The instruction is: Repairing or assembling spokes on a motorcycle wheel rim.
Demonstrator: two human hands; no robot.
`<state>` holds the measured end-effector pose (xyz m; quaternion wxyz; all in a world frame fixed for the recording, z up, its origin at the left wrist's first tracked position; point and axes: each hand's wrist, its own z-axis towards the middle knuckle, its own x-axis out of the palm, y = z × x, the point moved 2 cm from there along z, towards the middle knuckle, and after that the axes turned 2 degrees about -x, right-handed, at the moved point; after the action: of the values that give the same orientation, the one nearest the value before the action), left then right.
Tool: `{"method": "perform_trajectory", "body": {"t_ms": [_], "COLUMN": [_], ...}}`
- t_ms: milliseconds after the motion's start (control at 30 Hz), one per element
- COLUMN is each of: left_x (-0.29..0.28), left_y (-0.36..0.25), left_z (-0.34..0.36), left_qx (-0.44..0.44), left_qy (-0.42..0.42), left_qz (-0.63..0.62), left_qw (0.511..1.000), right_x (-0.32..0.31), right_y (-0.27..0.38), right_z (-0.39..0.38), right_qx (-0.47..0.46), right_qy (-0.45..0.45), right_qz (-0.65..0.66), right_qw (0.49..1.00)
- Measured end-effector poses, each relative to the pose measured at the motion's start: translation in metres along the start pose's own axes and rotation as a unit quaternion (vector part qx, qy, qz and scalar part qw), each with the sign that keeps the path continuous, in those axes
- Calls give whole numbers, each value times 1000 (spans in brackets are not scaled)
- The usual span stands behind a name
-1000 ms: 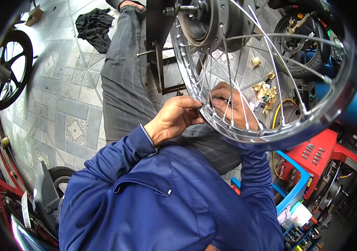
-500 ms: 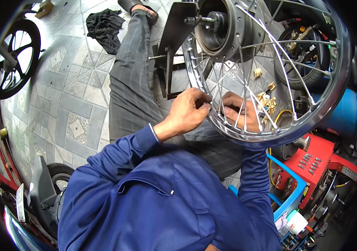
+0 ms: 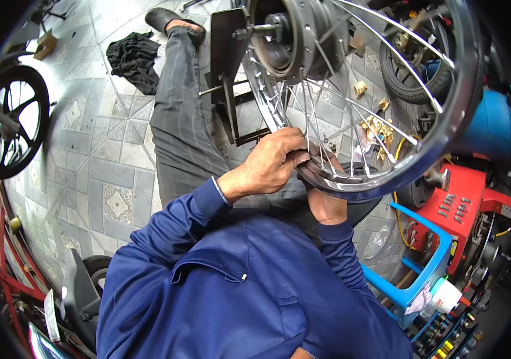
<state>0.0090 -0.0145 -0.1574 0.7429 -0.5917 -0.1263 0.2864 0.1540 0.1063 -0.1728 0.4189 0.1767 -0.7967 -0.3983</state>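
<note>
A spoked motorcycle wheel stands before me, its shiny rim curving round a grey metal hub. Thin silver spokes run between hub and rim. My left hand is closed in a pinch at the rim's near left edge, and whatever sits between thumb and fingers is too small to make out. Below the same stretch of rim, my right hand reaches up from underneath and grips it. The rim and spokes partly hide its fingers. A dark metal stand is at the hub's left, by the axle.
Right of me are a blue plastic stool, a red metal box with rows of bolts, and a blue tank. Brass-coloured small parts lie on the tiled floor beyond the rim. Black cloth lies far left, near my foot.
The wheel appears further left in the view and turned a little. My right hand has shifted from behind the spokes to below the rim. My left hand stays pinched at the rim.
</note>
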Motion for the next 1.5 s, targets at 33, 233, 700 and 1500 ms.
{"method": "perform_trajectory", "body": {"t_ms": [33, 233, 700, 1500], "left_x": [0, 5, 6, -25], "left_y": [-4, -15, -56, -42], "left_z": [0, 5, 0, 30], "left_qx": [3, 9, 36, 41], "left_qy": [9, -39, -139, -101], "left_qz": [0, 5, 111, -280], "left_qw": [1000, 999, 983, 954], "right_x": [1, 6, 38, 87], "right_y": [-2, -3, 44, 84], "right_z": [-4, -11, -14, -29], "right_qx": [-15, -14, -435, -406], "right_qy": [-25, -15, 33, 102], "right_qz": [-9, 62, -398, -51], "right_qw": [1000, 998, 807, 907]}}
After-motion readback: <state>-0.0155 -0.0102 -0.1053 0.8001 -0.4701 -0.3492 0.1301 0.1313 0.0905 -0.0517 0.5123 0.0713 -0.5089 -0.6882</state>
